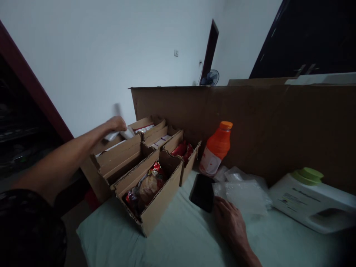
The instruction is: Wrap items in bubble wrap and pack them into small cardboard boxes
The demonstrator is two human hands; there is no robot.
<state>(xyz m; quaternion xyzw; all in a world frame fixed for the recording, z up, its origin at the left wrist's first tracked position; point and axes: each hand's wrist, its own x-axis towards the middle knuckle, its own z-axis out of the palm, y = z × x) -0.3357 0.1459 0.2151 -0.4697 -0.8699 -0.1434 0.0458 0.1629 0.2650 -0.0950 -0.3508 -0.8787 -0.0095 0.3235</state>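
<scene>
My left hand [116, 123] reaches out to the far left end of a row of open cardboard boxes [155, 185] and is closed on a white packet [122, 133] over the farthest box. My right hand [229, 218] lies flat on the pale green cloth [180, 237], fingers stretched out, touching a clear plastic bag [244, 193] and next to a black flat object [202, 192]. The nearest box holds snack packets [147, 187] with red wrapping; another holds red packets [182, 149].
An orange bottle [217, 148] with an orange cap stands against a tall cardboard sheet [264, 122] at the back. A white jug with a green cap [308, 196] lies at the right. A dark shelf [16, 122] is at the left; a fan [210, 78] stands behind.
</scene>
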